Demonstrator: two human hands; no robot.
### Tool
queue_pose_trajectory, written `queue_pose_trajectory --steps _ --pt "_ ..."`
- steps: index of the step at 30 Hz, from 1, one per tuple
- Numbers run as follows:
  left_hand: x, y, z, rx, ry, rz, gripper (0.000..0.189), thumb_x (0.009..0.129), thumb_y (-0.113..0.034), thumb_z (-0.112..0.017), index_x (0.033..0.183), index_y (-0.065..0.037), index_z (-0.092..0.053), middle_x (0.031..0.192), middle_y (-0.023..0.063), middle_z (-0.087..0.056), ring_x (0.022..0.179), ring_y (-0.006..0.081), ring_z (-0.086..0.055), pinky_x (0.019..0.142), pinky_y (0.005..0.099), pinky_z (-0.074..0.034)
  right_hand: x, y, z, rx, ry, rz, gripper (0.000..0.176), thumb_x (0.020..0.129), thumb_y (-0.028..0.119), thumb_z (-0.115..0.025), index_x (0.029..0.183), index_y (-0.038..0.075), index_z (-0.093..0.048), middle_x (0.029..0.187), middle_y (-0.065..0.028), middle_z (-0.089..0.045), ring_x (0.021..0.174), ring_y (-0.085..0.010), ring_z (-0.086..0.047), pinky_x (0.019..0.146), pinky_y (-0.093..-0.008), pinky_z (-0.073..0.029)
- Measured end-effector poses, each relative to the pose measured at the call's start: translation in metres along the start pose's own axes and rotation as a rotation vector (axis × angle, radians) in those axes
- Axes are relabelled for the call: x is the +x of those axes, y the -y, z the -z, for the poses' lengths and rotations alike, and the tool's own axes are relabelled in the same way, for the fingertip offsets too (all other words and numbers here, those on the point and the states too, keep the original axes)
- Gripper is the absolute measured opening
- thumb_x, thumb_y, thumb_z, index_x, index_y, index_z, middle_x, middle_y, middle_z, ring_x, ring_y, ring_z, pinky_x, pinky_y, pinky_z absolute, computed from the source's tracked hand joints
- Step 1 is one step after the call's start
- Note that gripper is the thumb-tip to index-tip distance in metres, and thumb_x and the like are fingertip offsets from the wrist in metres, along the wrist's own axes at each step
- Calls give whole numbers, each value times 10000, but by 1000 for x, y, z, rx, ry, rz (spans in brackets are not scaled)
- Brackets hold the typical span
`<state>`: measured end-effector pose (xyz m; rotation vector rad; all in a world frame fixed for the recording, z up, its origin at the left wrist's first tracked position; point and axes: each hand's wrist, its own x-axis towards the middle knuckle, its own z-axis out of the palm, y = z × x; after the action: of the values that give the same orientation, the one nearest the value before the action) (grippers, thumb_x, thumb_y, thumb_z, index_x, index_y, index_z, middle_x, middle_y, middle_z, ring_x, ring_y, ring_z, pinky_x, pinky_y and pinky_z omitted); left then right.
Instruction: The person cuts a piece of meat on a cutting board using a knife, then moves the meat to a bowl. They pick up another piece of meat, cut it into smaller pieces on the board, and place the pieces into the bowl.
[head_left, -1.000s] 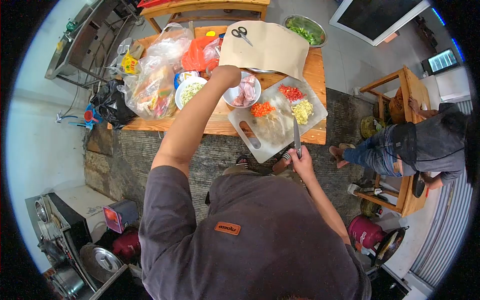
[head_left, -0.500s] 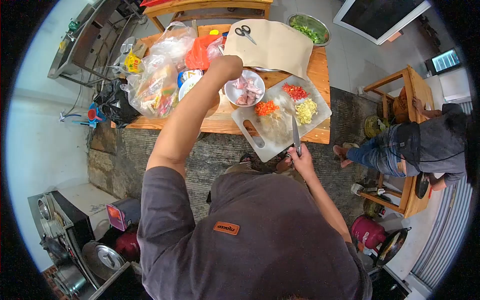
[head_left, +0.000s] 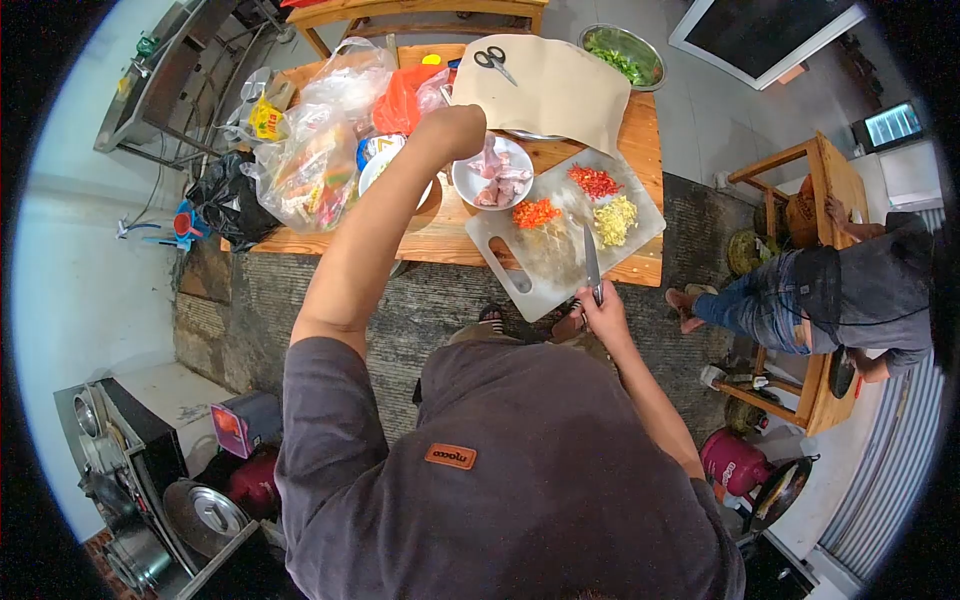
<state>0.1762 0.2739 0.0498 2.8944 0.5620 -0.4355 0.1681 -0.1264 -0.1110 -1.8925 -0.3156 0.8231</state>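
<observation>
My right hand is closed round the handle of a kitchen knife, its blade lying over the white cutting board. On the board are small heaps of chopped red chili, chopped orange pieces and chopped pale yellow pieces. My left hand is curled at the upper left rim of a white bowl. Pink raw meat pieces lie in that bowl, one rising toward the hand. The left fingertips are hidden from above. Partly behind my left forearm stands another white bowl.
Scissors rest on a beige sheet behind the board. A metal bowl holds chopped greens. Plastic bags crowd the wooden table's left side. At right, another person is at a wooden table.
My left hand stays curled beside the meat bowl, and one meat piece now stands up more toward it. The knife in my right hand has hardly moved. The view has shifted slightly.
</observation>
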Motion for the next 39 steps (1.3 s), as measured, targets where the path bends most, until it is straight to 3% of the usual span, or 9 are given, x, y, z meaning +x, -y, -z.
queue_pose_trajectory --steps 4,8,15,16,20,27,31,35,39 --pt "0 4 -6 -15 -50 -101 275 945 -170 -524 1062 63 -612 960 278 -702 904 419 -695 799 497 -539 2 13 -2 -8 -29 -31 242 987 258 -612 1002 29 -534 670 -63 -682 454 -111 -520 428 -291 -412" --pt "-11 -6 2 -30 -58 -127 298 987 -210 -503 1082 58 -590 987 276 -698 913 428 -687 811 510 -530 10 26 0 -13 11 -19 252 983 261 -629 984 38 -512 675 -57 -665 497 -113 -586 418 -278 -419" --pt "-36 -48 -4 -152 -112 -142 293 982 -248 -515 1073 22 -581 1006 253 -699 961 428 -679 811 531 -526 30 92 -1 212 8 43 292 972 286 -676 1022 37 -531 839 -71 -662 762 -148 -718 439 -230 -465" --pt "-50 -62 -2 -177 -166 -199 240 901 -137 -553 1045 54 -580 960 276 -699 906 409 -701 798 505 -549 32 105 -2 267 36 34 305 974 290 -673 1043 25 -539 880 -82 -667 808 -158 -722 460 -233 -480" --pt "-73 -111 -41 -294 -128 -211 303 886 -197 -646 1048 44 -560 922 265 -695 898 404 -701 769 489 -557 34 147 -11 455 65 3 360 980 313 -663 1102 -10 -561 983 -102 -673 888 -180 -716 524 -253 -516" --pt "-113 -174 -101 -484 -184 -252 190 930 -140 -538 1007 32 -518 950 268 -676 877 408 -690 735 491 -555 52 83 0 556 23 -322 222 986 227 -637 1094 36 -604 935 -74 -661 760 -138 -639 580 -299 -520" --pt "-124 -195 -139 -578 -61 -254 223 915 -113 -560 1061 51 -521 1005 272 -665 973 412 -663 799 498 -543 48 52 -2 498 -43 -320 101 946 102 -598 1016 31 -616 871 -75 -640 737 -157 -623 586 -329 -527" --pt "-128 -193 -165 -630 -152 -352 287 933 -162 -571 1119 50 -519 1069 253 -652 1040 410 -640 845 499 -527 47 38 7 411 23 -302 109 892 85 -623 989 44 -596 850 -61 -622 720 -153 -617 578 -320 -540" --pt "-118 -166 -176 -758 23 -369 328 929 -231 -627 1138 8 -548 1107 206 -647 1055 379 -639 890 463 -515 48 35 18 238 53 -304 141 845 115 -670 929 53 -576 840 -46 -616 678 -136 -601 540 -297 -533"
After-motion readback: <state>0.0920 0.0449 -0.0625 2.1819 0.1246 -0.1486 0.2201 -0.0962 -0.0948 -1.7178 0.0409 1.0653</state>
